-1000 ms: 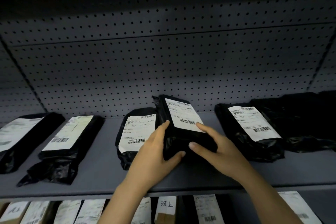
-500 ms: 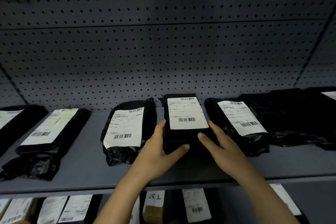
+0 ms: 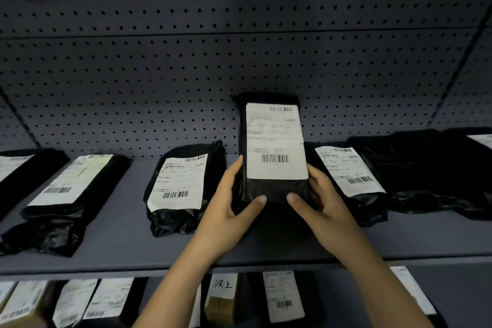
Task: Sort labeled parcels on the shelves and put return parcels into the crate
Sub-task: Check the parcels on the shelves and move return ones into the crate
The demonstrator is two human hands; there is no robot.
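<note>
Parcel (image 3: 274, 152), black with a white label facing the camera, is held tilted up above the grey shelf (image 3: 119, 231), between two neighbouring parcels. It is gripped at its lower corners: the left hand (image 3: 229, 210) is curled round the left edge, the right hand (image 3: 322, 208) round the right edge, thumbs pressed on the front.
</note>
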